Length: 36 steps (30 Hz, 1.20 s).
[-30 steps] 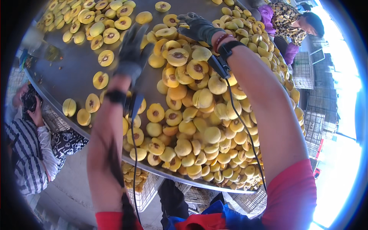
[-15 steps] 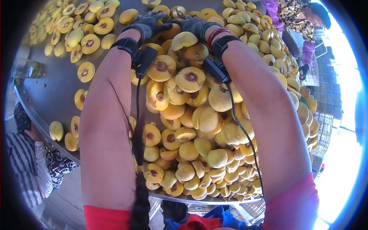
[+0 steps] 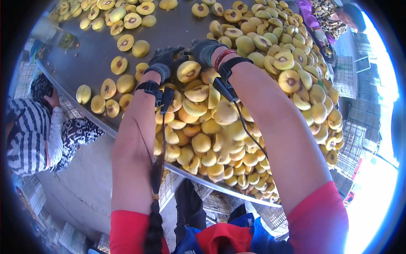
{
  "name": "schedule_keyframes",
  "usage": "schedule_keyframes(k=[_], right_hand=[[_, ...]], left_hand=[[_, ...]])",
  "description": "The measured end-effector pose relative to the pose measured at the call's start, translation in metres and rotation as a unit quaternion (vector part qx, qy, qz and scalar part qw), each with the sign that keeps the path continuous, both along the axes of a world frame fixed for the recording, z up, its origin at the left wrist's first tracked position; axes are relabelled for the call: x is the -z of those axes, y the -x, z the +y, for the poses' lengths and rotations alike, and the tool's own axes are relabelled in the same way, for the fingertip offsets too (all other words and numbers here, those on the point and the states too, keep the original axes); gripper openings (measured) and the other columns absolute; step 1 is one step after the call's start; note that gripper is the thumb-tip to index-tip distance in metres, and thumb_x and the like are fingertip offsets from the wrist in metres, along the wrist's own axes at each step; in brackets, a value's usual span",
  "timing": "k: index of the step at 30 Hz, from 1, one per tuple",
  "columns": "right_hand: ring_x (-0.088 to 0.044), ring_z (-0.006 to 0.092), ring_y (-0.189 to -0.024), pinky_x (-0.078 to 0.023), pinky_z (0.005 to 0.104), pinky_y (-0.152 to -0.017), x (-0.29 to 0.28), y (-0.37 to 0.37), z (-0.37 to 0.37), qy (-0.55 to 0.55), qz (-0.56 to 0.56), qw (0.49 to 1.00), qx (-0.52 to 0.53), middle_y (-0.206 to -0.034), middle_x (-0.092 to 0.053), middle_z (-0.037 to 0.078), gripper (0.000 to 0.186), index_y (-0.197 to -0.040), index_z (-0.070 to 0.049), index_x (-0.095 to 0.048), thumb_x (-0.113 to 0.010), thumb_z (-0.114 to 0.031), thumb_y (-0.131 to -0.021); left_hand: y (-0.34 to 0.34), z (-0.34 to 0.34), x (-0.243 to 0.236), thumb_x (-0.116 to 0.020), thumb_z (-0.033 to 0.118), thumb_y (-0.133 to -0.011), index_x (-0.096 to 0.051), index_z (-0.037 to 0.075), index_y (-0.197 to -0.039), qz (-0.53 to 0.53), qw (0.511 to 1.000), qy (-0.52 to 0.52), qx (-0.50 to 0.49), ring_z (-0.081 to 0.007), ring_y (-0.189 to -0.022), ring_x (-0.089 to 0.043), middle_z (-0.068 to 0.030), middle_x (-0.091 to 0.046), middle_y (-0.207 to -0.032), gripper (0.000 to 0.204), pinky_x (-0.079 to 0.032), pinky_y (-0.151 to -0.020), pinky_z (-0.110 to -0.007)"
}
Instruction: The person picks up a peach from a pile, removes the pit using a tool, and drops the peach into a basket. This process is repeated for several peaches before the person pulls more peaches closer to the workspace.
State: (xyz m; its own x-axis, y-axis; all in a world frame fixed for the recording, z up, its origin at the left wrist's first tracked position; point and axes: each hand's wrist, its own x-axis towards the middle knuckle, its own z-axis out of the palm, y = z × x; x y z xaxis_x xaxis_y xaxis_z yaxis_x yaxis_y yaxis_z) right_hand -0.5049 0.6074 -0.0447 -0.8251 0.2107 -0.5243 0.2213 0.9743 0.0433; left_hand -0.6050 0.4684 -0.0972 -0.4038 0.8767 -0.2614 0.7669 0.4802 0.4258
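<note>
A heap of halved yellow peaches, many with brown pits showing, lies on a metal table under and between my forearms. At the heap's far edge is my left hand, in a dark grey glove, its fingers stretched toward the right and resting against the fruit. Close beside it, my right hand, gloved alike, lies with fingers extended leftward behind a peach half. Neither hand is wrapped around a fruit. Some fingertips are hard to make out against the dark table.
Loose peach halves are scattered over the metal table at far left. A clear container stands near the left rim. A person in striped clothing is at left, another in purple sleeves at far right. Crates stand at right.
Both hands have drawn nearer to me along with peaches from the far side, baring table beyond them. My view has shifted, showing more ground at the lower left.
</note>
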Motion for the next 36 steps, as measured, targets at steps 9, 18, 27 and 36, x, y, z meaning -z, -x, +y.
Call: schedule_keyframes(k=[9,18,27,36], right_hand=[[-0.058,0.0312,-0.112,-0.048,0.0396,-0.092,-0.056,-0.068,-0.025,-0.05,0.026,0.997,-0.055,-0.126,-0.057,0.013,0.032,-0.115,-0.012,-0.063,-0.054,-0.022,-0.086],[-0.051,0.0281,-0.115,-0.047,0.0382,-0.093,-0.074,-0.149,-0.062,-0.023,0.171,0.985,0.01,-0.128,-0.053,0.004,0.033,-0.114,-0.026,-0.064,-0.054,-0.014,-0.085],[-0.059,0.0301,-0.095,-0.051,0.0392,-0.077,-0.091,-0.255,-0.091,-0.039,0.363,0.93,-0.043,-0.11,-0.058,0.012,0.036,-0.115,-0.013,-0.057,-0.063,-0.026,-0.082],[-0.05,0.0324,-0.109,-0.05,0.0401,-0.081,-0.077,-0.4,-0.137,-0.016,0.301,0.953,0.019,-0.12,-0.054,0.006,0.028,-0.105,-0.014,-0.063,-0.056,-0.011,-0.079]], left_hand=[[-0.074,-0.028,0.014,-0.049,0.043,-0.089,-0.067,0.018,-0.108,-0.117,0.957,-0.257,-0.064,-0.0322,-0.111,-0.053,-0.0109,-0.061,-0.116,0.036,-0.04,-0.097,-0.041],[-0.165,-0.069,-0.009,-0.062,0.035,-0.083,-0.071,0.011,-0.1,-0.102,0.897,-0.405,-0.147,-0.033,-0.105,-0.055,-0.0131,-0.065,-0.106,0.031,-0.041,-0.095,-0.041],[-0.262,-0.084,-0.046,-0.068,0.035,-0.079,-0.07,0.011,-0.102,-0.085,0.894,-0.408,-0.163,-0.0318,-0.111,-0.05,-0.0151,-0.06,-0.111,0.033,-0.038,-0.097,-0.04],[-0.38,-0.097,-0.068,-0.064,0.042,-0.078,-0.061,0.016,-0.103,0.044,0.853,-0.498,-0.152,-0.0377,-0.113,-0.044,-0.0172,-0.046,-0.119,0.036,-0.034,-0.095,-0.051]])
